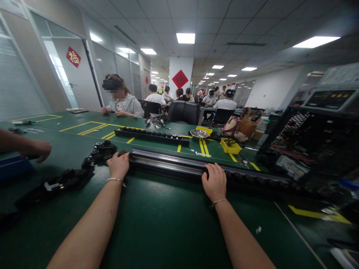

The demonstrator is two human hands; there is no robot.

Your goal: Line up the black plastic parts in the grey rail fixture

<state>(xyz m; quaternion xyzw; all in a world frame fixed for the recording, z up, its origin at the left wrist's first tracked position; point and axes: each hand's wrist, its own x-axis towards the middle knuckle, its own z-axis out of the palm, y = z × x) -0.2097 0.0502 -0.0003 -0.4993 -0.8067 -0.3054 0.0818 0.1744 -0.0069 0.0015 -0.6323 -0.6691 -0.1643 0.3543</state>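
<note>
A long rail (168, 164) with shiny metal channels and dark edges lies across the green table in front of me. My left hand (119, 166) is closed over a small black part (122, 152) at the rail's left end. Farther right, my right hand (215, 181) curls over the rail, its fingers closed at the near end of a row of black parts (252, 178) in the channel. The fingers partly cover what each hand grips. Clustered black parts (103, 149) lie just left of my left hand.
Another person's hand (37, 149) is at the left, by a blue bin (15, 168). Black parts (64, 181) lie nearer me. Behind the rail are a second filled rack (151, 136), a metal bowl (199, 133) and a yellow tray (230, 146). Dark equipment (303, 142) stands at right.
</note>
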